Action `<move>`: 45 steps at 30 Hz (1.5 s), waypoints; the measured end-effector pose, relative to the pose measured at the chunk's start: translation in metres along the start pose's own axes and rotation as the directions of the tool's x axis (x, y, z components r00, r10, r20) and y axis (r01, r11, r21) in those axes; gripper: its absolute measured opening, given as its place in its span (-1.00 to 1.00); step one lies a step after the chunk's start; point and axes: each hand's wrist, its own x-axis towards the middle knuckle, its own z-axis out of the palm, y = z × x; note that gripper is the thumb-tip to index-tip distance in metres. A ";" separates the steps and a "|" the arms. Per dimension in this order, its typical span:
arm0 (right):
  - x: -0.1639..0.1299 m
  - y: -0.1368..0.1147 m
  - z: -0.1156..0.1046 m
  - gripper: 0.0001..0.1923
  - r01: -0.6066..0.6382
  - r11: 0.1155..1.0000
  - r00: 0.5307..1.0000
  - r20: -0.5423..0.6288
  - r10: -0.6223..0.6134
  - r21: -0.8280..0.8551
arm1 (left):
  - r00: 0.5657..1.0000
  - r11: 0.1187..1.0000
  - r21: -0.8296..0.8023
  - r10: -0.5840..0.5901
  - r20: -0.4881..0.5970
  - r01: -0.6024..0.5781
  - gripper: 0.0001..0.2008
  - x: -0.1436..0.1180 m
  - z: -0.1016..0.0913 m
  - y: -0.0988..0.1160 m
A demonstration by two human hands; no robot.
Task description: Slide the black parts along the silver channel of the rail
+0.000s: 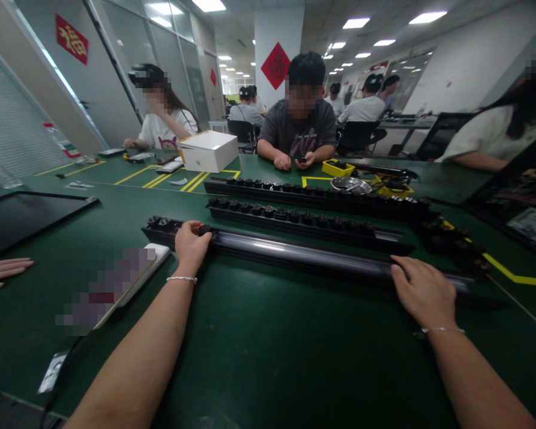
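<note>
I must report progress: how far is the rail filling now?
Two far rails look full of black parts. The near rail has parts only at its left end, under the left hand; the right hand rests on it. Its long middle shows none.
</note>
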 end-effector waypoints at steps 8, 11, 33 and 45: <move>-0.001 -0.007 -0.007 -0.42 -0.022 0.999 0.998 0.056 0.024 -0.035 | 1.000 1.000 -0.011 0.009 0.026 -0.008 -0.64 -0.003 0.001 0.004; -0.001 -0.008 -0.007 -0.41 -0.024 0.999 0.998 0.049 0.025 -0.039 | 0.999 1.000 -0.022 0.014 0.031 -0.013 -0.65 -0.005 0.002 0.006; 0.000 -0.002 -0.002 -0.41 -0.020 0.999 0.998 0.061 0.022 -0.033 | 0.997 0.999 -0.046 -0.018 0.071 0.021 -0.66 -0.009 -0.001 0.015; 0.000 -0.003 -0.003 -0.39 -0.036 0.998 0.996 0.074 0.039 -0.051 | 0.997 0.999 -0.045 -0.010 0.083 0.014 -0.66 -0.010 -0.001 0.014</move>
